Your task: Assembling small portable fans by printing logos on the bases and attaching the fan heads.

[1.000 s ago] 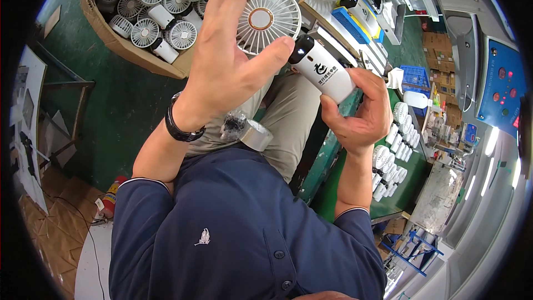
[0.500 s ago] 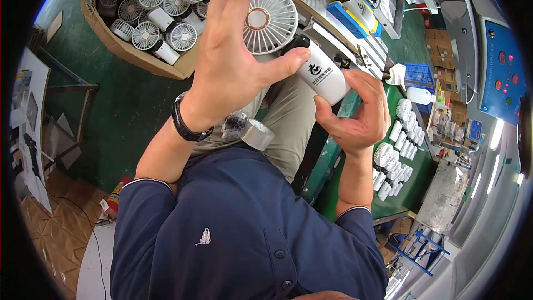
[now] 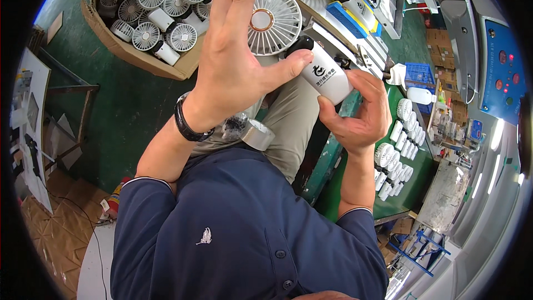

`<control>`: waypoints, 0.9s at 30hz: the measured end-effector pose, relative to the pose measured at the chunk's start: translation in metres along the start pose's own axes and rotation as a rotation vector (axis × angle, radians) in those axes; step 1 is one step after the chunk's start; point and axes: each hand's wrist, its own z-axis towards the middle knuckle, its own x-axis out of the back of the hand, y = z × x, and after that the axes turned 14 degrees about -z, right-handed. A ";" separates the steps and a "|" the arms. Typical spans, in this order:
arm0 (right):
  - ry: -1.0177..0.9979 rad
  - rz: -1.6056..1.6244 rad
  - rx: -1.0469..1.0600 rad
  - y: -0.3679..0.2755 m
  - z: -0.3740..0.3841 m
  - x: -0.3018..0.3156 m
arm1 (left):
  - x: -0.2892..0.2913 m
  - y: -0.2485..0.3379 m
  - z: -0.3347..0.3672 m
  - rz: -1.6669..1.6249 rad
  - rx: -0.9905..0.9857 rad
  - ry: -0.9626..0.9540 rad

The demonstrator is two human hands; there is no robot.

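Observation:
Between my two hands is a white handheld fan [image 3: 326, 72], tilted, with a round grille at the upper left and a black collar where the handle begins. A dark printed mark shows on the handle. My left hand [image 3: 236, 58] wears a black wristband and is closed on the fan, its thumb against the collar and its fingers at the edge of the grille. With thumb and fingers, my right hand [image 3: 360, 112] pinches the lower end of the handle.
A cardboard box [image 3: 125, 55] full of similar fans stands at the far left. More fans lie in rows on a green table [image 3: 383, 208] to the right. A blue control panel [image 3: 502, 72] is at the far right. A tape roll [image 3: 259, 135] rests at my lap.
Both hands and the fan have shifted very slightly to the right. The grip on the fan is the same.

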 end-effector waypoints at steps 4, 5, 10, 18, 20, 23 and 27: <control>-0.008 0.007 0.001 0.005 -0.002 0.001 | 0.001 0.004 -0.003 0.004 -0.010 -0.015; -0.011 0.002 0.005 0.006 -0.002 0.001 | 0.001 0.005 -0.003 0.010 -0.015 -0.023; -0.016 0.013 -0.006 0.003 -0.005 0.000 | 0.002 0.004 -0.005 0.008 0.008 -0.024; -0.082 -0.018 -0.047 -0.001 -0.001 0.013 | -0.002 0.000 -0.003 0.014 -0.053 -0.060; -0.150 0.037 -0.104 0.002 -0.001 0.020 | -0.003 -0.001 -0.003 0.024 -0.082 -0.091; -0.167 0.057 -0.207 0.008 -0.006 0.037 | -0.010 0.006 -0.006 0.058 -0.069 -0.119; -0.211 0.177 -0.369 0.002 -0.027 0.071 | -0.030 0.023 -0.006 0.030 -0.072 -0.254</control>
